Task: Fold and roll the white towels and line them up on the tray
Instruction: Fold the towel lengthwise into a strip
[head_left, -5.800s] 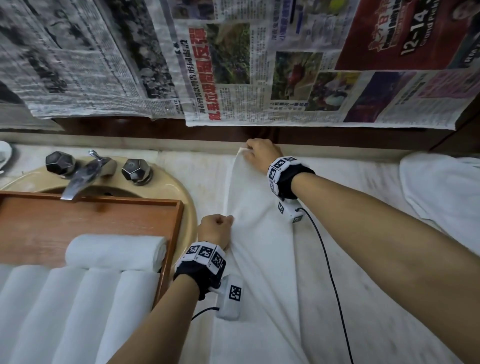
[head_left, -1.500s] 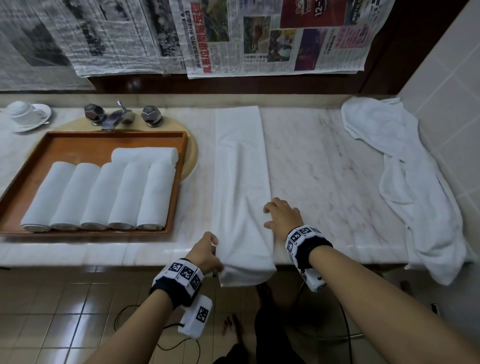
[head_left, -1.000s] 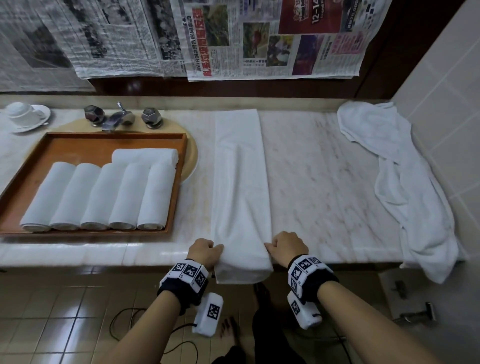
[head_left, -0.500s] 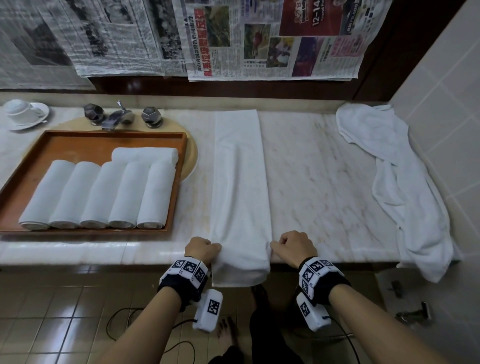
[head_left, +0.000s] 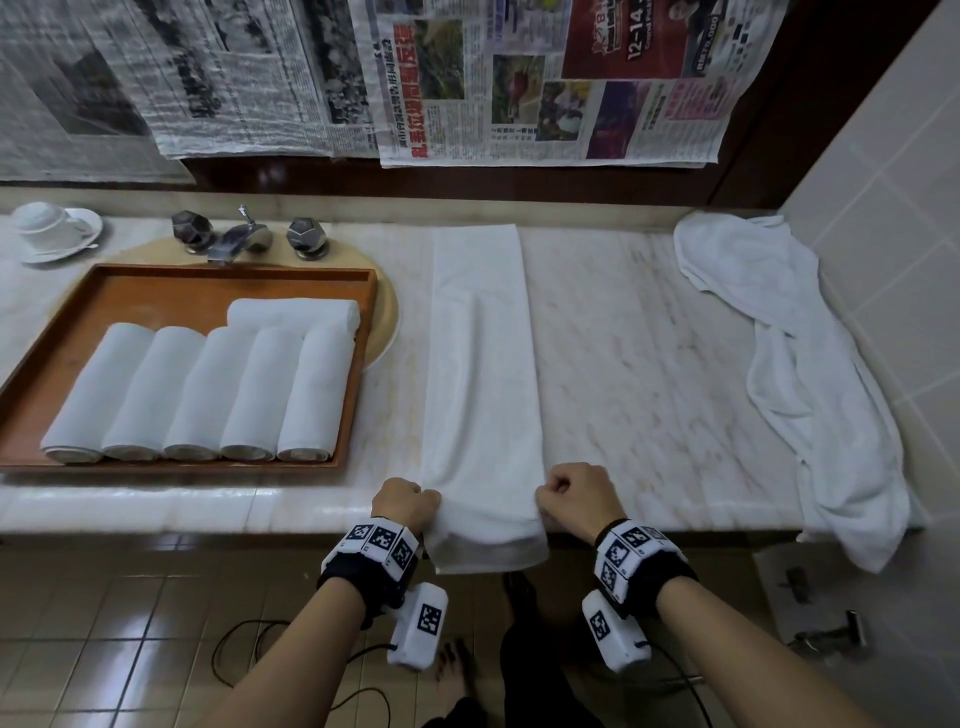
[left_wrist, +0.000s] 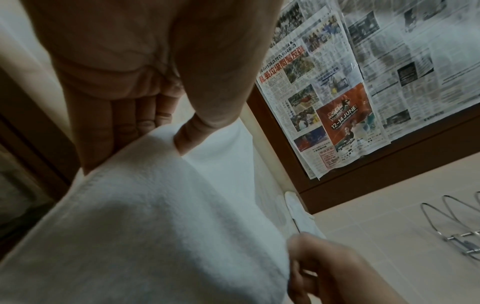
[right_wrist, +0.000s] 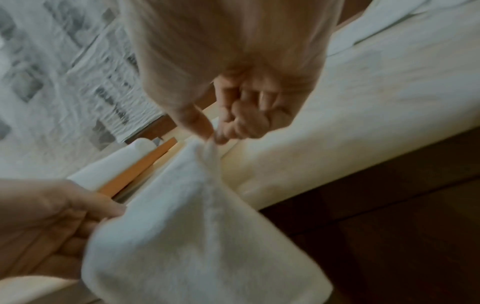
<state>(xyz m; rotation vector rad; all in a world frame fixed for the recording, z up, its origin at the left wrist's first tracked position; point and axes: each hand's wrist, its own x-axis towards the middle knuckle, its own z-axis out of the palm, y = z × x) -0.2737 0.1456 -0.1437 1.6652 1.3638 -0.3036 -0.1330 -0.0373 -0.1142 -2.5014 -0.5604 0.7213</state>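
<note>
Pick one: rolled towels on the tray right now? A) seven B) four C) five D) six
D: the head view shows five rolled towels side by side in a row on the wooden tray, and a sixth rolled towel lying crosswise behind them, while the folded towel that both hands grip is on the counter, not rolled yet.

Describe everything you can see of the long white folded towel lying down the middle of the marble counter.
The long white folded towel is soft terry cloth, folded into a narrow strip from the back wall across the pale marble counter, its near end hanging over the front edge. The left hand and right hand pinch its near corners. It lies beside the wooden tray, not touching it.
</note>
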